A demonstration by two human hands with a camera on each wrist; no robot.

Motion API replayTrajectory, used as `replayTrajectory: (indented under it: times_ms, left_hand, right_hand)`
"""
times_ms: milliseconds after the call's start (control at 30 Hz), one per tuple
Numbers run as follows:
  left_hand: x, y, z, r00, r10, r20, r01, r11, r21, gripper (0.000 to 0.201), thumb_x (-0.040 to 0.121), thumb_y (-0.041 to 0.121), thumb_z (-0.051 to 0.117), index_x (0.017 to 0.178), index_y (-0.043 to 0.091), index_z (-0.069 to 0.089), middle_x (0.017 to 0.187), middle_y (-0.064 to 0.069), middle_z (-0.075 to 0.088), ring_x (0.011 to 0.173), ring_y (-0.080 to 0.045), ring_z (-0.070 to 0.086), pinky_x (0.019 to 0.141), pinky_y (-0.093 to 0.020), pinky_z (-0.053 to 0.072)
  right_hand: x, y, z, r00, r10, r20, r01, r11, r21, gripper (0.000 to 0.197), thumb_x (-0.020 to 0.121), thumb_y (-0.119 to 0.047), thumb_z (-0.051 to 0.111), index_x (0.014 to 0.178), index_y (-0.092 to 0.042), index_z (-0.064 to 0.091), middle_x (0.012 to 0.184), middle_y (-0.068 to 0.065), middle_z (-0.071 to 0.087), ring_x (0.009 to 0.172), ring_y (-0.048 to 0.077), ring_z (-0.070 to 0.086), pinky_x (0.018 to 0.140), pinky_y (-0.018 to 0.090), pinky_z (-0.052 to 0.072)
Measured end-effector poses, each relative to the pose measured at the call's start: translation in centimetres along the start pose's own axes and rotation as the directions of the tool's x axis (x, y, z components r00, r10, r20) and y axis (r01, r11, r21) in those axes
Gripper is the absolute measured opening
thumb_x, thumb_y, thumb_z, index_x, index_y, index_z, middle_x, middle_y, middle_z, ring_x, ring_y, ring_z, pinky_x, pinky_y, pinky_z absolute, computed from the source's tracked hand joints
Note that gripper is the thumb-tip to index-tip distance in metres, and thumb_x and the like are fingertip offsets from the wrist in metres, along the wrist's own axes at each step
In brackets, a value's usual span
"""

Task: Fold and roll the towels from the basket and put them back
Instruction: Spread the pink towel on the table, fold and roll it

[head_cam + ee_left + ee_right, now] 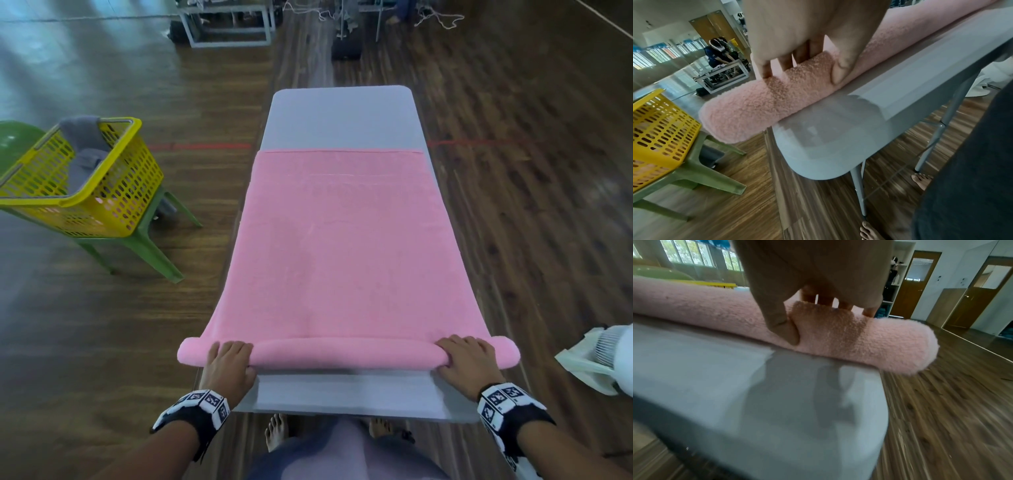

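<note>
- Pink towel (342,246): lies flat along the grey counter (342,116) in the centre of the head view; its near end is wound into a thin roll (346,353) across the lower part of the frame, and both roll ends hang past the counter's side edges.
- Left hand (228,365): clamped on the roll near its left end; the left wrist view shows the thumb (840,71) pressed into the near face and the fingers (766,71) curled over the top.
- Right hand (467,363): grips the roll near its right end in the same way, thumb (785,331) in front and fingers (869,312) over the crest.
- Yellow basket (130,185): stands on a green stool (150,246) at the left of the frame, well apart from the counter, with a grey towel (82,137) draped over its far rim.
- Risk, uneven advance: if one hand leads, the roll probably skews and winds into a cone.
- Risk, slack centre: the hands sit far apart, so the unsupported middle may lag or loosen, giving a baggy roll.
- Risk, overhang: the free ends have no surface under them and may droop or flare.
- Risk, sliding: the counter looks smooth; pushing without downward pressure may shove the flat towel forward and bunch it instead of winding it.
</note>
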State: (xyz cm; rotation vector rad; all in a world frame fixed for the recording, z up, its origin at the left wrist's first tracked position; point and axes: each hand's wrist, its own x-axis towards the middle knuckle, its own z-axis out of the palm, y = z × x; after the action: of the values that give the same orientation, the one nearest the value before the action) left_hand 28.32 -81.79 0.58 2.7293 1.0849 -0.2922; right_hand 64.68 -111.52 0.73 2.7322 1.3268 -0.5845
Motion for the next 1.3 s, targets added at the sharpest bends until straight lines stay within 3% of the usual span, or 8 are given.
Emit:
replayTrajectory:
  times_ms: [100, 200, 300, 400, 500, 633, 833, 1300]
  left_hand:
    - [0.3, 0.3, -0.2, 0.998, -0.034, -0.058, 0.033, 0.999, -0.021, 0.040, 0.091, 0.027, 0.047, 0.130, 0.014, 0.052, 0.130, -0.001, 0.056, 0.124, -0.023, 0.049, 0.112, -0.045, 0.028]
    - [0.1, 0.0, 0.3, 0.993, -0.026, -0.111, 0.024, 1.000, -0.017, 0.052, 0.094, 0.030, 0.051, 0.140, 0.007, 0.043, 0.141, -0.007, 0.049, 0.133, -0.028, 0.043, 0.110, -0.048, 0.028]
    - [0.0, -0.7, 0.7, 0.999, 0.025, -0.043, -0.025, 1.000, -0.006, 0.061, 0.068, 0.024, 0.078, 0.123, 0.007, 0.058, 0.120, -0.007, 0.063, 0.115, -0.031, 0.059, 0.100, -0.054, 0.043]
    - [0.4, -0.6, -0.7, 0.999, 0.039, -0.035, -0.038, 0.999, 0.030, 0.030, 0.067, 0.027, 0.063, 0.096, 0.018, 0.066, 0.091, 0.002, 0.067, 0.087, -0.025, 0.064, 0.087, -0.048, 0.051]
    - [1.5, -0.4, -1.1, 0.997, 0.025, -0.079, -0.020, 0.997, 0.073, 0.044, 0.081, 0.032, 0.039, 0.113, 0.015, 0.063, 0.110, -0.002, 0.066, 0.103, -0.027, 0.061, 0.097, -0.049, 0.045]
    - [2.2, -0.4, -0.2, 0.995, -0.038, -0.095, 0.043, 0.998, 0.052, 0.055, 0.093, 0.035, 0.044, 0.140, 0.006, 0.043, 0.141, -0.011, 0.048, 0.131, -0.034, 0.045, 0.106, -0.054, 0.033]
    - [2.1, -0.4, -0.9, 1.000, 0.006, 0.011, -0.007, 0.999, 0.037, 0.061, 0.058, 0.016, 0.083, 0.114, 0.012, 0.060, 0.111, -0.003, 0.064, 0.108, -0.031, 0.059, 0.093, -0.056, 0.047]
    - [2.1, 4.9, -0.5, 0.989, 0.124, -0.082, -0.133, 0.985, -0.110, 0.051, 0.056, 0.010, 0.080, 0.105, 0.017, 0.067, 0.101, 0.001, 0.069, 0.094, -0.023, 0.065, 0.090, -0.046, 0.051]
  right_hand:
    - [0.9, -0.1, -1.0, 1.000, -0.010, 0.000, 0.010, 1.000, 0.010, 0.064, 0.077, -0.049, 0.015, 0.128, -0.037, 0.052, 0.129, -0.012, 0.054, 0.121, 0.014, 0.047, 0.110, 0.046, 0.022]
    - [1.0, -0.1, -0.8, 0.995, -0.011, -0.103, 0.019, 0.997, 0.081, 0.052, 0.095, -0.051, 0.024, 0.141, -0.035, 0.042, 0.145, -0.012, 0.043, 0.136, 0.013, 0.037, 0.114, 0.051, 0.013]
    - [0.4, 0.2, 0.4, 0.997, -0.045, -0.055, 0.048, 0.997, 0.062, 0.059, 0.082, -0.055, 0.036, 0.133, -0.031, 0.053, 0.131, -0.010, 0.055, 0.125, 0.018, 0.050, 0.112, 0.052, 0.021]
    - [0.4, 0.2, 0.2, 0.999, -0.032, -0.035, 0.034, 0.998, 0.054, 0.060, 0.066, -0.052, 0.029, 0.113, -0.035, 0.063, 0.108, -0.012, 0.063, 0.108, 0.019, 0.058, 0.108, 0.049, 0.027]
    - [1.3, -0.6, -1.5, 0.997, 0.020, -0.070, -0.020, 1.000, 0.007, 0.049, 0.078, -0.040, 0.031, 0.116, -0.038, 0.062, 0.115, -0.013, 0.063, 0.114, 0.017, 0.053, 0.111, 0.055, 0.019]
    - [2.2, -1.0, -1.8, 0.993, 0.025, -0.115, -0.016, 0.997, 0.082, 0.043, 0.095, -0.048, 0.040, 0.133, -0.031, 0.051, 0.134, -0.012, 0.052, 0.127, 0.015, 0.046, 0.111, 0.057, 0.017]
    - [1.8, -0.3, -0.3, 0.997, -0.003, -0.078, 0.007, 0.999, 0.046, 0.055, 0.058, -0.023, 0.084, 0.110, -0.028, 0.067, 0.106, -0.006, 0.069, 0.102, 0.023, 0.064, 0.097, 0.057, 0.040]
    - [-1.3, 3.5, -0.8, 0.967, 0.243, -0.073, -0.237, 0.969, 0.074, 0.038, 0.069, -0.030, 0.067, 0.107, -0.027, 0.069, 0.102, -0.004, 0.070, 0.099, 0.024, 0.061, 0.097, 0.048, 0.039]
